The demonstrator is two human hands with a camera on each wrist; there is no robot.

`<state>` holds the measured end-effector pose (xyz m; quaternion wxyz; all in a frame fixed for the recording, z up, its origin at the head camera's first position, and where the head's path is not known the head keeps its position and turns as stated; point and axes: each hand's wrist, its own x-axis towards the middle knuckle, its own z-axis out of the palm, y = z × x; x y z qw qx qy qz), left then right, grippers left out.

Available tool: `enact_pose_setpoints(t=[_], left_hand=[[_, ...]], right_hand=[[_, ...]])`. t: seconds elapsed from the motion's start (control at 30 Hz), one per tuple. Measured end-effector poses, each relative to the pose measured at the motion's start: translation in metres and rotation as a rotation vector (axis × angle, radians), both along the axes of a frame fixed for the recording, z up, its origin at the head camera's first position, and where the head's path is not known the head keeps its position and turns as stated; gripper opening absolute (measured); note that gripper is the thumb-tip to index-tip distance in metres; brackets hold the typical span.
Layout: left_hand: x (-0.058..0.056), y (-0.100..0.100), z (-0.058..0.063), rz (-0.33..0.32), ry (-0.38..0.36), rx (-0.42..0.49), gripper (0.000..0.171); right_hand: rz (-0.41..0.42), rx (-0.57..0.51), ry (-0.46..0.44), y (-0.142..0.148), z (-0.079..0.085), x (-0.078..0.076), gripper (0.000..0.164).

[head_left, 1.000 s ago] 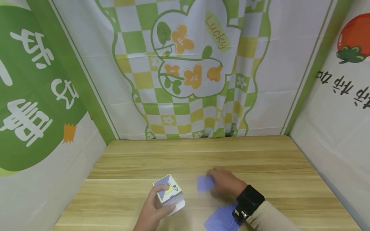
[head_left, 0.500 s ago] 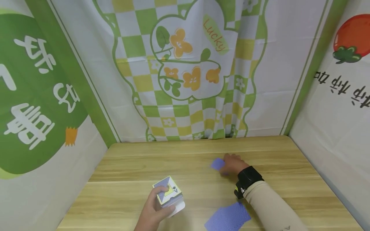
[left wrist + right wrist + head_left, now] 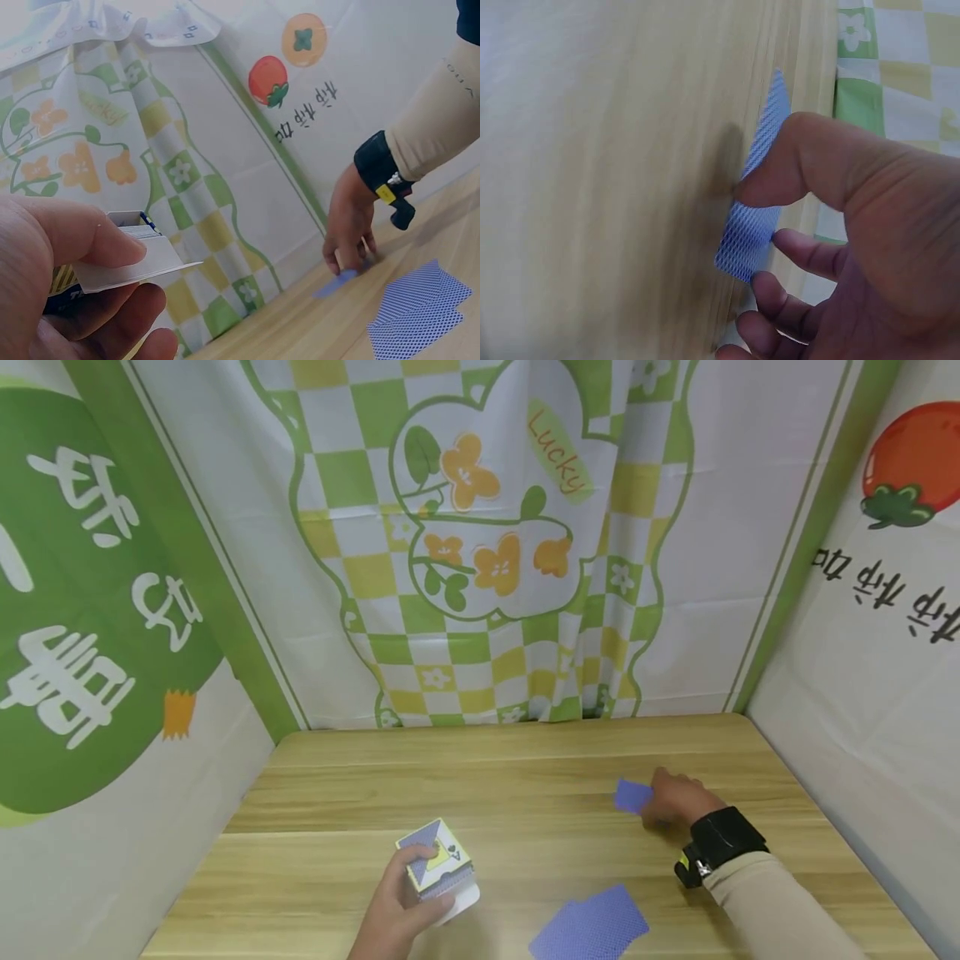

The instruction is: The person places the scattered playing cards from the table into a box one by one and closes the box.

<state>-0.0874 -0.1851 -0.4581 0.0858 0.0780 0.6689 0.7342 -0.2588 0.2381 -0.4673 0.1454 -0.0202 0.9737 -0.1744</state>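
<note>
My left hand [image 3: 401, 893] grips an opened playing card box [image 3: 438, 856], with an ace printed on its face and a white flap hanging out at the near end. In the left wrist view the thumb presses on that white flap [image 3: 142, 266], and edges of cards show inside the box. At the right part of the table, my right hand [image 3: 678, 797] pinches a blue-backed playing card [image 3: 754, 225] between thumb and fingers, just over the wood. Nearer to me, several overlapping blue-backed cards [image 3: 592, 927] lie face down between the two hands.
The wooden table [image 3: 360, 777] ends at a checkered curtain [image 3: 480, 652] at the back. Printed cloth walls stand on the left and right sides. A black wrist strap [image 3: 726, 837] with a small device sits on the right wrist.
My right hand has moved right and away from me, then further right, carrying the card off from beside the spread cards. The left hand keeps its hold on the box.
</note>
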Motion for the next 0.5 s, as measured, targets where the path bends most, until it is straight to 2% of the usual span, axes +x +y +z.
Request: enact_pose_setpoints(t=[0.1,0.33,0.5], left_hand=[[-0.001,0.000,-0.001,0.001,-0.001,0.002,0.053],[-0.002,0.000,-0.003,0.004,0.007,0.029,0.053],[-0.002,-0.001,-0.001,0.007,-0.007,0.021,0.053]], right_hand=[[0.018,0.002,0.003,0.007,0.000,0.008,0.057],[0.063,-0.007,-0.011,0.008,0.001,0.019,0.066],[0.092,-0.027,0.014,0.005,0.000,0.023,0.060]])
